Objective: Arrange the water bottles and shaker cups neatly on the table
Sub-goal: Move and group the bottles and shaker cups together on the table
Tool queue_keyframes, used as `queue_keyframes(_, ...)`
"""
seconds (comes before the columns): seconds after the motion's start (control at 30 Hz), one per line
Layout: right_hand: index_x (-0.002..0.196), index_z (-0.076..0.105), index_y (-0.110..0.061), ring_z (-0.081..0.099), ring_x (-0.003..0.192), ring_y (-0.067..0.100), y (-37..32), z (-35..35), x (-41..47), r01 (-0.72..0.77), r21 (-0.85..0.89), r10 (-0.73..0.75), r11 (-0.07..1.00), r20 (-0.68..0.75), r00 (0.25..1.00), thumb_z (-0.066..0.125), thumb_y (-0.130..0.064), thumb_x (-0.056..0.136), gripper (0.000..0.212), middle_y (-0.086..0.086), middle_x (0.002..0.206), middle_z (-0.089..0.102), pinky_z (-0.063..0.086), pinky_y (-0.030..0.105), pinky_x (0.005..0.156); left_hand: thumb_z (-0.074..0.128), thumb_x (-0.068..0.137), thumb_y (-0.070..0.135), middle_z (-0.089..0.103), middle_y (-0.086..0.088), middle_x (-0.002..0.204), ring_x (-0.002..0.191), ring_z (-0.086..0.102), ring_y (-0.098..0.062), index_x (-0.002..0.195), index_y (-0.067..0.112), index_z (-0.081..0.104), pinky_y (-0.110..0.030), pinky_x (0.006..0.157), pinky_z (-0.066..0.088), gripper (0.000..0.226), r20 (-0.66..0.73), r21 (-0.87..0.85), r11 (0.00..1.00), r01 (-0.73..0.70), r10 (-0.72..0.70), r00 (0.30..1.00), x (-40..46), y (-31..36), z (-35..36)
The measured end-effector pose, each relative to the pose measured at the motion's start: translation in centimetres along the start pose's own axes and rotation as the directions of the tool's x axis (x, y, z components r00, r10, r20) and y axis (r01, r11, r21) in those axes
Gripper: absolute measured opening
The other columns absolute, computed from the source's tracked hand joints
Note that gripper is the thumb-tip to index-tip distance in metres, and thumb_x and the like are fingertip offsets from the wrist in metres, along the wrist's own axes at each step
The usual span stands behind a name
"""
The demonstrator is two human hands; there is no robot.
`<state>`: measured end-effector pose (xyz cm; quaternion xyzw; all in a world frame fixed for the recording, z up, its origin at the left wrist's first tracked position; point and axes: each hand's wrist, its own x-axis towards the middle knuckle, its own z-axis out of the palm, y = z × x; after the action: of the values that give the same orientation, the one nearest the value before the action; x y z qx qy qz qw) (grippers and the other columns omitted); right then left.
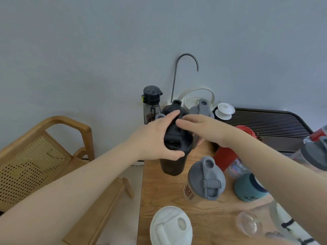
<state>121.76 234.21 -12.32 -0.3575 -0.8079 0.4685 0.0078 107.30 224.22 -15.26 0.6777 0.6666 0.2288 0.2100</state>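
Note:
My left hand point(157, 137) grips the lid of a black shaker cup point(172, 164) that stands near the left edge of the wooden table point(159, 195). My right hand point(200, 128) reaches past that lid with fingers stretched toward the cups behind; what it touches is hidden. Behind stand a second black shaker point(174, 107), a grey-lidded cup point(201, 108) and a dark clear bottle with a black cap point(152, 101). Nearer me are a grey-lidded clear shaker point(206, 181), a white-lidded cup point(170, 226), a red-lidded bottle point(228, 156) and a teal cup point(249, 188).
A wooden chair with a woven back point(35, 161) stands left of the table. A thin metal faucet point(185, 68), a white kettle point(192, 98) and a white lidded teacup point(224, 110) sit at the back. A dark slatted tray point(269, 121) is at right. A clear glass point(249, 225) lies near the front.

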Motion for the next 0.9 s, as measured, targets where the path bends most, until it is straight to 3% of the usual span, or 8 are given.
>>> queue_keyframes(0.13, 0.111, 0.054, -0.013, 0.066, 0.092, 0.035, 1.2, 0.4, 0.3, -0.051, 0.105, 0.05, 0.993, 0.015, 0.999, 0.061, -0.033, 0.086, 0.033, 0.023, 0.109, 0.064, 0.052, 0.052, 0.084, 0.073, 0.064, 0.054, 0.039, 0.0, 0.139, 0.118, 0.047, -0.019, 0.146, 0.031, -0.003, -0.039, 0.092, 0.047, 0.114, -0.007, 0.103, 0.995, 0.02, -0.02, 1.0, 2.4, 0.9, 2.0)
queue_keyframes(0.27, 0.116, 0.047, -0.022, 0.064, 0.096, 0.025, 3.5, 0.2, 1.2, -0.099, 0.165, 0.1, 0.981, 0.004, 0.995, 0.065, -0.031, 0.084, 0.038, 0.006, 0.106, 0.063, 0.054, 0.045, 0.082, 0.072, 0.07, 0.052, 0.03, 0.0, 0.149, 0.132, 0.034, -0.018, 0.148, 0.026, 0.002, -0.034, 0.101, 0.036, 0.108, 0.05, 0.034, 0.999, 0.04, -0.042, 0.998, 3.2, -0.2, 3.0)
queue_keyframes(0.37, 0.125, 0.043, -0.021, 0.058, 0.103, 0.018, 5.3, 1.1, 2.1, -0.117, 0.074, 0.122, 0.99, -0.07, 0.99, 0.068, -0.037, 0.08, 0.054, 0.0, 0.115, 0.059, 0.052, 0.035, 0.086, 0.063, 0.076, 0.056, 0.027, 0.0, 0.151, 0.137, 0.024, -0.018, 0.146, 0.021, 0.018, -0.032, 0.107, 0.027, 0.09, -0.069, 0.052, 0.998, 0.044, -0.041, 0.997, 2.8, -2.4, 3.0)
queue_keyframes(0.47, 0.127, 0.041, -0.019, 0.055, 0.108, 0.021, 6.7, 2.3, 3.2, -0.147, 0.005, 0.147, 0.989, -0.064, 0.987, 0.066, -0.04, 0.081, 0.057, 0.003, 0.121, 0.057, 0.049, 0.04, 0.094, 0.043, 0.078, 0.062, 0.034, -0.005, 0.143, 0.13, 0.031, -0.02, 0.142, 0.017, 0.03, -0.028, 0.101, 0.029, 0.08, -0.214, 0.102, 0.981, 0.168, -0.143, 0.966, 2.4, -5.1, 3.0)
queue_keyframes(0.57, 0.134, 0.035, -0.015, 0.053, 0.114, 0.023, 6.9, 2.6, 4.1, -0.167, -0.115, 0.164, 0.979, -0.039, 0.986, 0.062, -0.038, 0.085, 0.06, 0.008, 0.13, 0.054, 0.045, 0.034, 0.095, 0.056, 0.082, 0.053, 0.027, -0.006, 0.146, 0.132, 0.029, -0.025, 0.145, 0.023, 0.019, -0.037, 0.104, 0.033, 0.079, -0.121, 0.104, 0.956, 0.274, -0.261, 0.958, 2.8, -6.7, 3.4)
queue_keyframes(0.73, 0.138, 0.029, -0.005, 0.054, 0.103, 0.026, 6.9, 2.3, 4.2, -0.222, -0.289, 0.202, 0.931, -0.099, 0.974, 0.051, -0.038, 0.092, 0.061, 0.016, 0.13, 0.051, 0.046, 0.033, 0.083, 0.073, 0.067, 0.052, 0.025, -0.005, 0.146, 0.126, 0.036, -0.03, 0.142, 0.021, 0.021, -0.041, 0.098, 0.04, 0.096, -0.106, 0.183, 0.941, 0.284, -0.269, 0.957, 3.9, -6.4, 4.1)
queue_keyframes(0.83, 0.142, 0.023, -0.009, 0.047, 0.122, 0.031, 6.8, 2.1, 3.4, -0.184, -0.444, 0.126, 0.877, -0.157, 0.98, 0.054, -0.046, 0.088, 0.073, 0.015, 0.142, 0.038, 0.044, 0.039, 0.096, 0.072, 0.07, 0.048, 0.028, -0.002, 0.146, 0.124, 0.038, -0.03, 0.141, 0.02, 0.022, -0.037, 0.093, 0.04, 0.091, -0.121, 0.239, 0.932, 0.274, -0.252, 0.96, 4.0, -6.2, 4.4)
queue_keyframes(0.9, 0.146, 0.014, -0.016, 0.042, 0.127, 0.033, 7.0, 2.2, 3.1, -0.156, -0.521, 0.111, 0.839, -0.117, 0.987, 0.061, -0.053, 0.08, 0.089, 0.013, 0.147, 0.028, 0.044, 0.044, 0.099, 0.072, 0.071, 0.048, 0.029, -0.001, 0.146, 0.122, 0.039, -0.029, 0.14, 0.02, 0.023, -0.036, 0.09, 0.041, 0.089, -0.113, 0.251, 0.931, 0.263, -0.242, 0.964, 3.7, -6.2, 4.3)
